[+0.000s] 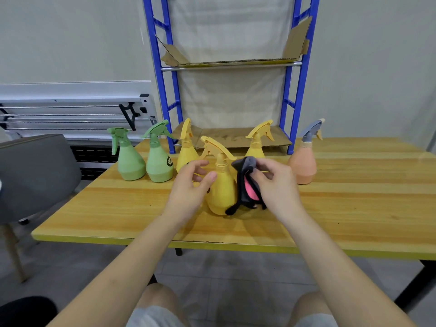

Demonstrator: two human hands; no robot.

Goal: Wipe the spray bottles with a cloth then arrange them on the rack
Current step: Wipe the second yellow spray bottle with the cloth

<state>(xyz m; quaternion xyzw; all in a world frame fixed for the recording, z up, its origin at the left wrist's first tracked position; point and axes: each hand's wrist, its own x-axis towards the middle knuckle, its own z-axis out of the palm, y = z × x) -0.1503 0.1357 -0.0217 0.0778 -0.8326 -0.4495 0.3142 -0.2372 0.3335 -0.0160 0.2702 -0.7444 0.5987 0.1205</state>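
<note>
Two bare knees [155,312] are seen at the bottom edge, below the wooden table [342,208]. A yellow spray bottle [221,190] is stood near the table's front, touched at its left side by the thumb of the left hand [191,185], whose fingers are loosely curled. A grey and pink cloth [247,185] is pinched by the right hand [276,185] and pressed against the bottle's right side. Two green bottles [132,161], two more yellow bottles [186,149] and an orange bottle [304,161] are lined up behind, before the blue rack [162,67].

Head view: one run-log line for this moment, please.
phase: wiping | right hand: presses cloth on front yellow bottle | left hand: beside bottle, contact unclear | rack: no bottles
</note>
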